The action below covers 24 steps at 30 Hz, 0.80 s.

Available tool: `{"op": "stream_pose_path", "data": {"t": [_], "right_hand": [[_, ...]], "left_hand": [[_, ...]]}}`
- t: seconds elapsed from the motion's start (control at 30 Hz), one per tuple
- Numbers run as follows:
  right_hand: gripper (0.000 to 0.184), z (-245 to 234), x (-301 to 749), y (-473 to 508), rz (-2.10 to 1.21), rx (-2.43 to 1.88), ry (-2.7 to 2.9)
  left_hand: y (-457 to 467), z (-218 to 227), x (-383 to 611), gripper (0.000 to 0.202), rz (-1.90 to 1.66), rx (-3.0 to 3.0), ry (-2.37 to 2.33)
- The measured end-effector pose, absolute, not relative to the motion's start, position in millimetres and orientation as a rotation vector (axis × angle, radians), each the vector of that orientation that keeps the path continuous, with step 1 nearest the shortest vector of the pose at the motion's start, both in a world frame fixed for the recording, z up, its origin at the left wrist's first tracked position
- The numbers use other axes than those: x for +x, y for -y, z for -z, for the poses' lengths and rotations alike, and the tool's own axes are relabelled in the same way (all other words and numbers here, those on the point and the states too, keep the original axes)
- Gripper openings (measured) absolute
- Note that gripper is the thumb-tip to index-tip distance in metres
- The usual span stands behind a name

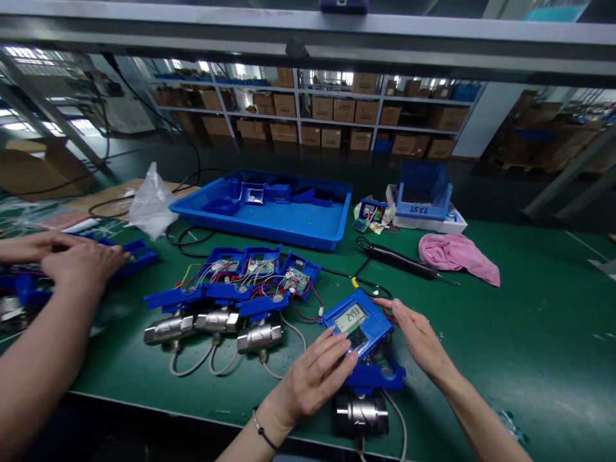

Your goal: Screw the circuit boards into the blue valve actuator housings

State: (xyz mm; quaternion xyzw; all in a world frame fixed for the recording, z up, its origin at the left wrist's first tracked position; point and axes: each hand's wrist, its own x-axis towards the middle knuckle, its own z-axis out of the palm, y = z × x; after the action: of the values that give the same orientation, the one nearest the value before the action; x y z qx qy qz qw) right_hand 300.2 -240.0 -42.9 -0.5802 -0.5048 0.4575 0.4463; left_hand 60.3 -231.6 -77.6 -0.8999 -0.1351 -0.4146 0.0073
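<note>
A blue meter housing cover (373, 326) with a lit display showing digits is tilted up above its blue base (380, 375). Below the base is a large metal valve body (360, 414) with a grey cable. My left hand (320, 375) grips the cover's near left side, fingers lying over its front face; its thumb is hidden. At the cover's far right corner, my right hand (418, 330) has its fingers stretched out, close to or touching the edge. To the left, several opened blue meters with circuit boards (296, 277) and wires sit by smaller metal valves (260, 337).
A co-worker's hands (84, 260) handle blue housings at the left. Behind stand a blue tray (283, 224) holding housings and a blue bin (423, 192). A black electric screwdriver (397, 258) and a pink cloth (457, 256) lie at right. A metal shelf beam (240, 29) crosses overhead.
</note>
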Motion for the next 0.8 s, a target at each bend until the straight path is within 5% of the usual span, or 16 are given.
{"op": "stream_pose_path", "data": {"t": [0.1,0.33,0.57,0.8], "right_hand": [[0.055,44,309,238,-1.062,-1.455,1.284],[0.053,43,313,235,-0.918,-1.595,1.382],[0.052,53,296,268,-0.741,-1.514,1.812],[0.048,80,290,292,-0.613,-1.414,2.105]], "left_hand": [[232,82,64,0.046,1.465,-2.842,0.62],[207,88,84,0.042,1.804,-2.63,2.165],[197,70,78,0.026,1.279,-2.527,1.705],[176,71,6,0.037,0.829,-2.184,1.511]]}}
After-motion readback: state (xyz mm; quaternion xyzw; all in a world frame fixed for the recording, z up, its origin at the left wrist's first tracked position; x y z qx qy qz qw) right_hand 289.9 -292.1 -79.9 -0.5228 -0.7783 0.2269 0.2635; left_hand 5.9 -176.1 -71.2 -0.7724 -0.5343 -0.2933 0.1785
